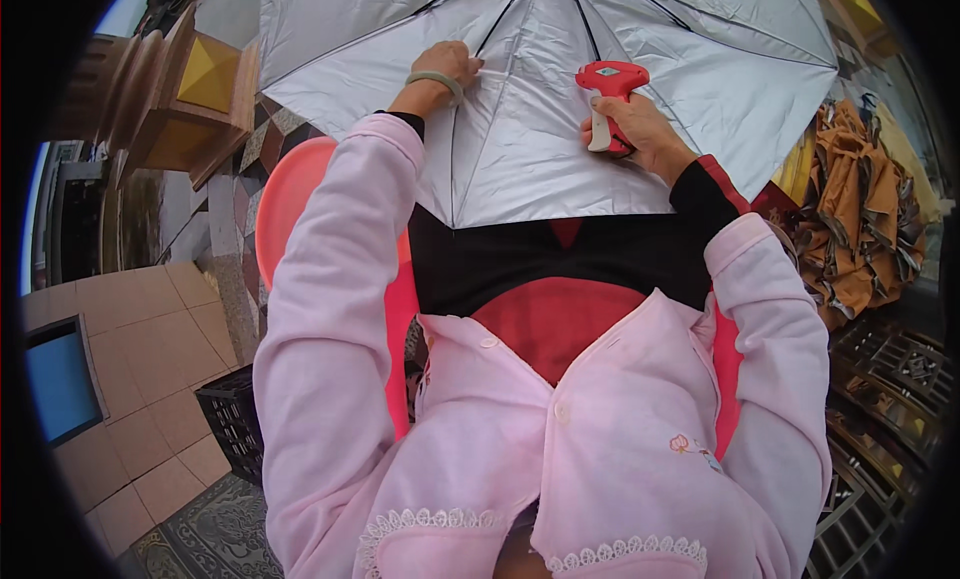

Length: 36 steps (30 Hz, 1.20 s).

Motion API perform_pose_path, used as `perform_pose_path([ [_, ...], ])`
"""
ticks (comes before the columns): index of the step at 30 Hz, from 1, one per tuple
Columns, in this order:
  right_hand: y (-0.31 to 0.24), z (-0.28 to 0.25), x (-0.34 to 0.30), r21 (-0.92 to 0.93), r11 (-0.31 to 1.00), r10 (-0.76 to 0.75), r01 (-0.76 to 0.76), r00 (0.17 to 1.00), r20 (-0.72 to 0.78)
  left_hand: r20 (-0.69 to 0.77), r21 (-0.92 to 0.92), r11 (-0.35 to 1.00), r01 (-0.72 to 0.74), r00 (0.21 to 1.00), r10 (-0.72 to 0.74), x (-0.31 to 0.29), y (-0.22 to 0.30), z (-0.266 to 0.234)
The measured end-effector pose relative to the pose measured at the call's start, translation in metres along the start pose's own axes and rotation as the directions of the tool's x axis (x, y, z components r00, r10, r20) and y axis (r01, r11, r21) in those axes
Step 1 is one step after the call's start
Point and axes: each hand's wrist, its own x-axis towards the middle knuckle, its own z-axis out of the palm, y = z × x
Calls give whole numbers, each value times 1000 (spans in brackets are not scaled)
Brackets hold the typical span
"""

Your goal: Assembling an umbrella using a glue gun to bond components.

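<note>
An opened umbrella (560,174) with a silvery inner canopy and thin black ribs spreads in front of me, its near edge over my lap. My left hand (440,77), with a pale bangle at the wrist, is closed at the canopy, its fingertips pinching beside a black rib; a tiny dark bit shows at the fingertips. In my right hand (648,129) is a red tagging gun (614,79) with a white trigger, gripped by its handle. The gun is over the canopy to the right of the left hand, its top close to another rib.
A coral-red round plastic thing (285,204) stands beside my left arm. A black crate (235,419) sits at the lower left. On the right lie a bundle of orange-brown folded pieces (865,204) and dark metal grilles (880,409). A pillar with gold panels (208,74) rises at the far left.
</note>
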Motion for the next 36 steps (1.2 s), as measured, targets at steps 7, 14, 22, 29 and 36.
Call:
perform_pose_path([
  [7,23,5,19,-15,1000,5,-4,998,61,62,-235,964,126,991,-115,-2,67,49],
  [14,30,28,44,176,982,-82,74,996,42,-197,-190,978,85,973,-123,0,72,62],
  [22,26,35,43,259,966,-21,1,997,76,-128,-221,964,146,976,-177,-8,70,60],
  [29,29,35,46,259,966,-14,-8,996,83,-262,-303,948,96,948,-180,-4,61,77],
  [36,-38,39,-42,204,971,97,-123,986,133,-263,-438,878,193,906,-330,-2,54,84],
])
